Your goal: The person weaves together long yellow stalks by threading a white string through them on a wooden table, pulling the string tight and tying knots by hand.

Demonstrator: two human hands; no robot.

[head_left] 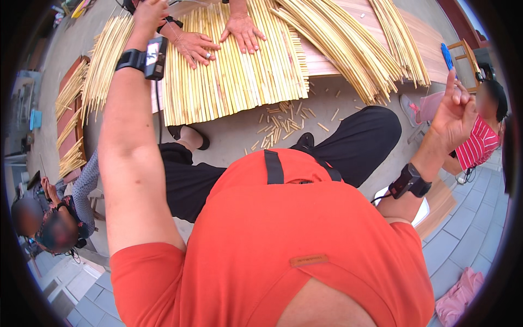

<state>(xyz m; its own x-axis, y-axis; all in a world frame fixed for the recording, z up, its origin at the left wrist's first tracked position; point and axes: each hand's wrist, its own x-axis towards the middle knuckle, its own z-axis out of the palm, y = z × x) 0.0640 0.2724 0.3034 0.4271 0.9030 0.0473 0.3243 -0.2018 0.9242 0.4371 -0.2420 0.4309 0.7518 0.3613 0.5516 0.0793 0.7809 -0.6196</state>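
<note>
Left hand (150, 12): near stick mat (234, 82), grip indeterminable. Right hand (456, 111): raised, index finger upright, grip likewise indeterminable.

An orange-red shirt (305, 218) is bearing a brown tag (309, 260) by its neckline (313, 272). Beyond the shirt, black trousers (359, 144) and cabled black wrist devices (407, 182) are showing.

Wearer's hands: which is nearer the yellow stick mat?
Left. The left hand is raised near the far-left corner of the stick mat; the right hand is raised well off to its right.
</note>
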